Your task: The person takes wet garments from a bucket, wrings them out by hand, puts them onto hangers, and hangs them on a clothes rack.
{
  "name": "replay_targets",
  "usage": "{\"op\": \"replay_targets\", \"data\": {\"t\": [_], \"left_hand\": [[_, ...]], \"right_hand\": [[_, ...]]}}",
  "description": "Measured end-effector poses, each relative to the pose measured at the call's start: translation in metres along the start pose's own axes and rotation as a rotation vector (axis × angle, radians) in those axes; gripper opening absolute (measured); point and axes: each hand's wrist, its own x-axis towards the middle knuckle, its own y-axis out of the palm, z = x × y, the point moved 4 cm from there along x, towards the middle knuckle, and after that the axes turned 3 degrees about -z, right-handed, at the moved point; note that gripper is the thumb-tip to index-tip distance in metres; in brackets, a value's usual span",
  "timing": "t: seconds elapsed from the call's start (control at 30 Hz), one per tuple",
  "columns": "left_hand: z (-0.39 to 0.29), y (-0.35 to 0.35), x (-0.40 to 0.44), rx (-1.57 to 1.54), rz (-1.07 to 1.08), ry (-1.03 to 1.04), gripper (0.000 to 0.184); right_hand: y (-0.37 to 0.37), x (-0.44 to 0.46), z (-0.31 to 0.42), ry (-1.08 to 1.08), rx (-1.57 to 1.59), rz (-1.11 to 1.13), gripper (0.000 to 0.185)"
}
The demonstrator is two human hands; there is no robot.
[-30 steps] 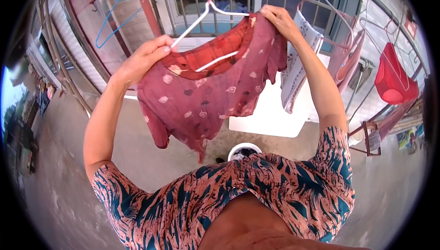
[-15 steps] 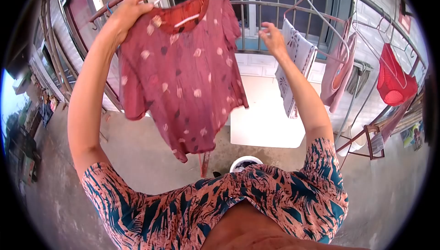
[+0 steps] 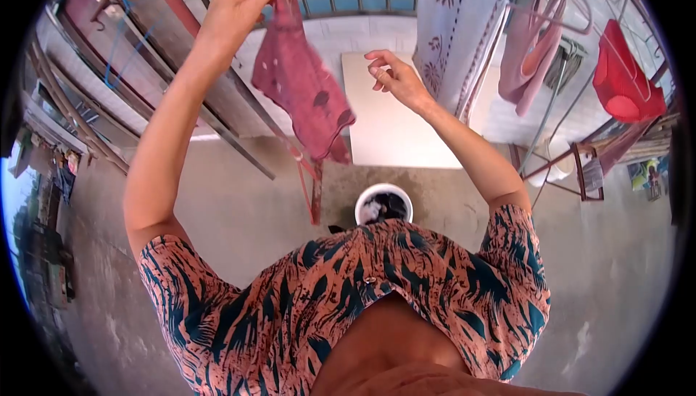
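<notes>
A dark red short-sleeved blouse (image 3: pixel 301 84) with a leaf print hangs nearly edge-on from the rail area, its top cut off by the upper edge of the view. My left hand (image 3: pixel 239 8) is at the blouse's upper part, thumb against the cloth and fingers bent; the hanger is out of sight. My right hand (image 3: pixel 397 80) is held in the air with loosely bent fingers apart, nothing in it. It is just left of a white patterned cloth (image 3: pixel 457 30) that hangs from the rack.
Right of the cloth hang a pink garment (image 3: pixel 533 55) and a red mesh item (image 3: pixel 625 77). A white bucket (image 3: pixel 383 207) with dark wet laundry stands on the floor below me. Behind is a white panel (image 3: pixel 395 131); red metal posts (image 3: pixel 317 193) stand near the blouse.
The blouse has turned from facing me to nearly edge-on and sits higher in view. My view has tilted down, showing more of the bucket. My right hand is lower and left, still empty.
</notes>
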Motion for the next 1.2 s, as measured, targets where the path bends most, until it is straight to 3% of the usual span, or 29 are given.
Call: {"op": "replay_targets", "data": {"t": [0.07, 0.13, 0.17, 0.23, 0.27, 0.33, 0.37, 0.43, 0.5, 0.53, 0.57, 0.67, 0.77, 0.87, 0.97, 1.13, 1.2], "left_hand": [[-0.006, 0.017, -0.031, 0.212, 0.014, 0.171, 0.055], [0.012, 0.033, -0.072, 0.238, 0.020, 0.232, 0.057], [0.015, 0.045, -0.093, 0.234, 0.001, 0.239, 0.050], [0.049, 0.075, -0.134, 0.134, 0.168, 0.248, 0.036], [0.071, 0.088, -0.148, 0.079, 0.311, 0.069, 0.029], [0.118, 0.123, -0.200, -0.030, 0.560, -0.291, 0.020], [0.139, 0.141, -0.226, -0.081, 0.673, -0.486, 0.019], [0.179, 0.165, -0.279, -0.086, 0.816, -0.507, 0.020], [0.206, 0.180, -0.337, -0.083, 0.917, -0.529, 0.021], [0.217, 0.185, -0.365, -0.082, 0.944, -0.549, 0.022], [0.224, 0.188, -0.393, -0.080, 0.964, -0.571, 0.023], [0.221, 0.202, -0.455, -0.090, 1.106, -0.674, 0.025], [0.192, 0.201, -0.478, -0.201, 1.088, -0.774, 0.027], [0.172, 0.181, -0.485, -0.274, 1.091, -1.163, 0.029], [0.163, 0.169, -0.476, -0.332, 1.066, -1.318, 0.031], [0.230, 0.209, -0.481, -0.364, 1.114, -1.311, 0.042], [0.257, 0.239, -0.457, -0.179, 1.091, -1.038, 0.041]], "right_hand": [[0.011, -0.023, -0.042, 0.072, 0.045, 0.021, 0.030], [0.024, -0.057, -0.104, 0.197, 0.079, 0.009, 0.031], [0.031, -0.081, -0.132, 0.295, 0.063, -0.002, 0.032], [0.046, -0.145, -0.229, 0.439, 0.072, -0.003, 0.031], [0.054, -0.183, -0.274, 0.499, 0.109, 0.008, 0.030], [0.065, -0.272, -0.309, 0.994, 0.041, 0.048, 0.025], [0.071, -0.312, -0.316, 1.085, 0.093, 0.008, 0.023], [0.092, -0.405, -0.325, 1.281, 0.204, -0.074, 0.019], [0.113, -0.480, -0.340, 1.223, 0.307, -0.102, 0.017], [0.109, -0.492, -0.306, 1.459, 0.437, -0.203, 0.018], [0.111, -0.504, -0.290, 1.497, 0.436, -0.190, 0.019], [0.113, -0.526, -0.276, 1.557, 0.417, -0.188, 0.022], [0.123, -0.542, -0.289, 1.597, 0.399, -0.251, 0.024], [0.132, -0.530, -0.312, 1.624, 0.378, -0.297, 0.027], [0.134, -0.506, -0.323, 1.565, 0.177, -0.308, 0.032], [0.151, -0.444, -0.282, 1.239, -0.174, -0.161, 0.045], [0.162, -0.429, -0.264, 1.138, -0.379, -0.224, 0.057]]}}
